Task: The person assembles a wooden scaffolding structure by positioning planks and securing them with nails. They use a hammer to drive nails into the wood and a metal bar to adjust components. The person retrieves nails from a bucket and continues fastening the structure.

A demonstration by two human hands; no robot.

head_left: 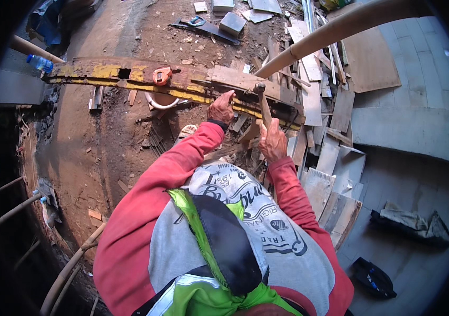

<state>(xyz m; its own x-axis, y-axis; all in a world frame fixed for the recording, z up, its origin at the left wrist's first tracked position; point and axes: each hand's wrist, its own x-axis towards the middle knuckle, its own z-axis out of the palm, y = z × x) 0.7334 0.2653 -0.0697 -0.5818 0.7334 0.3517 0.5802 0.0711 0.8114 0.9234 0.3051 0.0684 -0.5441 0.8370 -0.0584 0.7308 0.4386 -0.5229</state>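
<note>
My right hand (273,141) is wrapped round the wooden handle of a hammer (265,108), whose metal head is raised over the right part of a long beam. That beam (90,73) is rusty, with worn yellow paint, and runs across in front of me. A wooden plank (245,80) lies along its right half. Close to the plank's near edge is my left hand (221,109), its fingers drawn together at the beam; whatever they pinch is too small to make out. An orange tape measure (162,76) sits on the beam to the left of this hand.
A blue-capped plastic bottle (40,63) stands by the beam's left end. Beyond the beam, a handsaw (206,29) lies on the dirt ground. Scrap boards (335,152) are heaped at right, beside grey tiled flooring (393,179). A thick pole (335,34) slants across the upper right.
</note>
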